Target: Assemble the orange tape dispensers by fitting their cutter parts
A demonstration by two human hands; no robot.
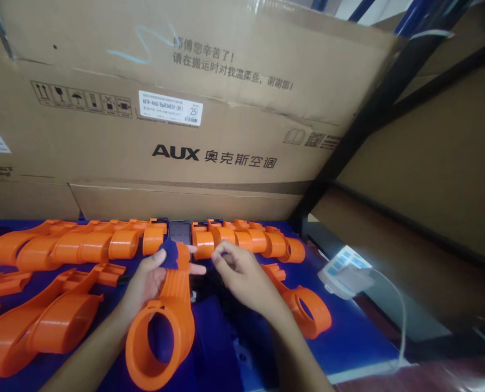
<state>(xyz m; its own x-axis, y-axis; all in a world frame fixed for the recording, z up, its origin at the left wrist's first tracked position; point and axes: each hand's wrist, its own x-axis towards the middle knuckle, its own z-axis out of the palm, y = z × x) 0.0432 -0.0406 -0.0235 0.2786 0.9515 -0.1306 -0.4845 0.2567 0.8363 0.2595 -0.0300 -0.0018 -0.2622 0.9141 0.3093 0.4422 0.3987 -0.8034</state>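
My left hand [150, 275] holds an orange plastic part [177, 305] by its narrow upper end, with its round ring hanging toward me. A dark blue piece of cloth [170, 253] lies over that end, under my left thumb. To the right of the part, my right hand [236, 269] is raised with its thumb and index finger pinched together; whatever may be between the fingertips is too small to make out. Dark cloth [215, 337] lies on the blue surface below my hands.
Several orange parts [122, 243] stand in a row at the back of the blue table [348, 340], with more at the left and one [313, 313] at the right. Behind are a phone [179, 231] and large cartons [226, 130]. A white power strip [346, 272] with a cable sits right, beside a black rack post [348, 130].
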